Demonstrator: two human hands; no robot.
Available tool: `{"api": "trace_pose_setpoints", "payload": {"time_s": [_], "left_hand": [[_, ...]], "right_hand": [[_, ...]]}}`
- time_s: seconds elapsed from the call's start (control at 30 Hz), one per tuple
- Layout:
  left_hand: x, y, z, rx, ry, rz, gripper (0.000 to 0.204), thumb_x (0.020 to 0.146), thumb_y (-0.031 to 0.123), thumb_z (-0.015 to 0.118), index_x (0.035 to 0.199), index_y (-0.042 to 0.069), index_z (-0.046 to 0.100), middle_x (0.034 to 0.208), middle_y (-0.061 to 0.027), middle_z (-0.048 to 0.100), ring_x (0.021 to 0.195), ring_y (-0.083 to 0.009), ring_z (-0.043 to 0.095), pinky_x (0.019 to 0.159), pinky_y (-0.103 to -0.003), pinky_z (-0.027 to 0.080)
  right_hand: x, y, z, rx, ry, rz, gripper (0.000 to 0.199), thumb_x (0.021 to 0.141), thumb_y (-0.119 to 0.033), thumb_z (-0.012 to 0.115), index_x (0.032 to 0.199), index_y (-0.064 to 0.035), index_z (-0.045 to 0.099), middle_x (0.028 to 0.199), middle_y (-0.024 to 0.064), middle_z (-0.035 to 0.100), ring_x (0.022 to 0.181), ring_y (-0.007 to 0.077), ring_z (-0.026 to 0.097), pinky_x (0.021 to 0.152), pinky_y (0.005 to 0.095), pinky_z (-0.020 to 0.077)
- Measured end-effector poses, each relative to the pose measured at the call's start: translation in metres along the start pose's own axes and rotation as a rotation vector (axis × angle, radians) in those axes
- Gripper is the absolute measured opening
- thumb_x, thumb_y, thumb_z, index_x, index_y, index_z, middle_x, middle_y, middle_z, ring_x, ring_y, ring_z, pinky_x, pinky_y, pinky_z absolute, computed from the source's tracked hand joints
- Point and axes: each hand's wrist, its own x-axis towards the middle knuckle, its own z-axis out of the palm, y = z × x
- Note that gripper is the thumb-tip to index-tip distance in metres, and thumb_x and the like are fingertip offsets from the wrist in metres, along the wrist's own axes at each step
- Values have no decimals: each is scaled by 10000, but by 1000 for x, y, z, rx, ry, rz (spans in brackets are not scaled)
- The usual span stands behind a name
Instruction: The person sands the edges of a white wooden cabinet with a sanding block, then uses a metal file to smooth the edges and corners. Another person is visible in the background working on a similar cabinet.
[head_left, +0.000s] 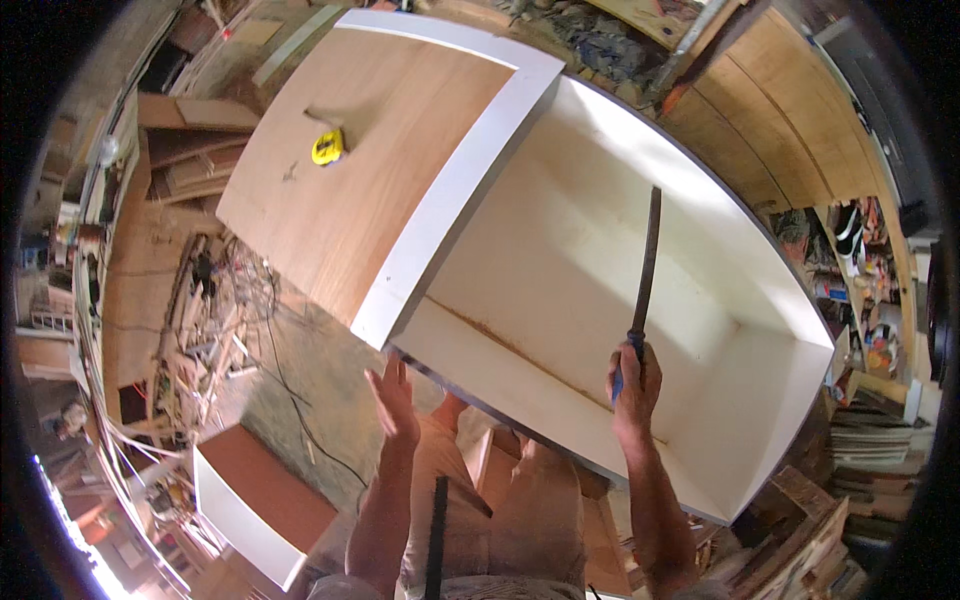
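- At the near edge of the white cabinet (700,330), the right hand (633,385) rose from a forearm coming up out of the lower frame, wrist straight, knuckles toward the camera.
- Its fingers were clamped around the blue handle of a long dark file (645,270), which stood nearly upright against the cabinet's pale interior, its tip reaching toward the far wall.
- Just left of the cabinet's near corner, the left hand (393,400) was lifted with its palm turned inward, fingers stretched and slightly apart, holding nothing; whether it touched the white edge strip (455,180), I cannot tell.
- Beyond that strip lay a brown wooden panel (330,200), with a yellow tape measure (327,147) resting near its far left part.
- Below the left hand, a black cable (290,385) ran across the floor.
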Motion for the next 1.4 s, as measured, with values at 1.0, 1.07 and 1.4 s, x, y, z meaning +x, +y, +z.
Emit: {"api": "trace_pose_setpoints", "payload": {"time_s": [1.0, 1.07, 1.4], "left_hand": [[397, 186, 415, 1089, -314, 1205, 703, 989, 564, 400, 1446, 32, 446, 1518, -159, 422, 1393, -355, 398, 1158, -547, 248], [436, 214, 420, 1318, -437, 1037, 771, 997, 615, 323, 1513, 44, 370, 1577, -165, 347, 1461, -331, 312, 1201, -508, 178], [420, 185, 420, 1241, -253, 1270, 1135, 713, 837, 616, 1539, 107, 347, 1610, -159, 266, 1509, -296, 187, 1225, -492, 80]], "right_hand": [[280, -38, 100, -383, 202, -453, 314, 994, -334, 604, 974, -21, 600, 681, 99, 573, 592, 205, 540, 567, 343, 446], [300, -44, 110, -528, 100, -517, 334, 993, -357, 598, 971, -24, 596, 709, 156, 596, 616, 290, 577, 593, 388, 465], [420, -115, 28, -1364, -268, -938, 353, 1027, -405, 491, 1085, -64, 561, 965, 190, 623, 922, 386, 646, 767, 495, 514]]}}
